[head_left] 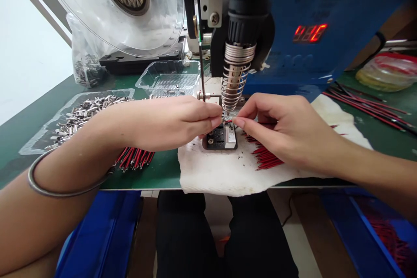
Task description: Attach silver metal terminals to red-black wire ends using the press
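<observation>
My right hand (286, 126) pinches a thin red-and-black wire (229, 120) between thumb and forefinger, its end over a small white block (230, 138). From the other side my left hand (169, 121) closes its fingertips at the same spot. Whatever they hold is too small or hidden to name. Right above both hands points the tip of a soldering iron (234, 74) with a coil spring around it. Beneath my right hand, a bundle of red and black wires (265, 158) rests on a white cloth (215, 173). More wires (135, 158) lie below my left forearm.
A clear tray (42, 139) of small metal parts stands at left, with another clear tray (176, 76) behind. A blue machine (293, 61) with a red display rises at the back. Loose wires (374, 108) lie at right. Blue bins (104, 230) sit below the table.
</observation>
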A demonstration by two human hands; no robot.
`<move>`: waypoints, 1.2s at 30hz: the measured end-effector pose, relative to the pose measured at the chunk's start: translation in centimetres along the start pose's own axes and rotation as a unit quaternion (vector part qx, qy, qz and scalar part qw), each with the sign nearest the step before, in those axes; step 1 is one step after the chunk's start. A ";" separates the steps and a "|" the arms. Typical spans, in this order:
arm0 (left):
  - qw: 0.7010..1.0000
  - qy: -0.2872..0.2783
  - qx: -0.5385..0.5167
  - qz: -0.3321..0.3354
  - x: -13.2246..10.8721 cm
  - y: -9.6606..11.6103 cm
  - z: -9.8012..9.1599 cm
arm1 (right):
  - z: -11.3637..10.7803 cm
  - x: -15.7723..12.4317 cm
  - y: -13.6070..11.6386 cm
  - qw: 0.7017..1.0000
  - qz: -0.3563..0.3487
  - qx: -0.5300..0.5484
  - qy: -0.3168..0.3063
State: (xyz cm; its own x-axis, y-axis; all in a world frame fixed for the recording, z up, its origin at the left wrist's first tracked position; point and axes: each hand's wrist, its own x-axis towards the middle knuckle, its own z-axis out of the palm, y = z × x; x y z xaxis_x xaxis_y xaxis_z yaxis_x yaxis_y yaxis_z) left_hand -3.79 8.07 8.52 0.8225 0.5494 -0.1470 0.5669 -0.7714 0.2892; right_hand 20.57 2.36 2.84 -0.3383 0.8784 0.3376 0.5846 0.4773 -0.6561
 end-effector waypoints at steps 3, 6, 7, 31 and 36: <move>1.000 -0.002 -0.013 -0.007 0.0 0.0 0.0 | 0.0 0.0 0.0 1.000 -0.007 -0.008 0.001; 1.000 -0.003 -0.025 -0.008 0.2 -0.2 0.0 | 0.1 0.0 0.1 1.000 -0.014 -0.006 -0.001; 1.000 -0.004 -0.028 -0.008 0.2 -0.3 0.1 | 0.1 0.0 0.1 1.000 -0.016 -0.004 -0.001; 0.998 -0.023 -0.050 0.006 0.3 -0.7 0.1 | 0.1 -0.1 0.2 0.997 -0.067 -0.024 0.011; 0.998 -0.031 -0.053 0.004 0.4 -0.4 0.0 | 0.2 0.0 0.4 0.997 -0.071 -0.028 0.016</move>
State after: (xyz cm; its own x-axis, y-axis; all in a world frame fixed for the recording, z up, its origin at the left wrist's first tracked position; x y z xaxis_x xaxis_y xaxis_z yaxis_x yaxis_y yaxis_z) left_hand -3.75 8.61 8.36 0.8301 0.5199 -0.2014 0.5549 -0.7352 0.3892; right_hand 20.67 2.54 2.39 -0.3969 0.8018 0.4468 0.5728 0.5967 -0.5619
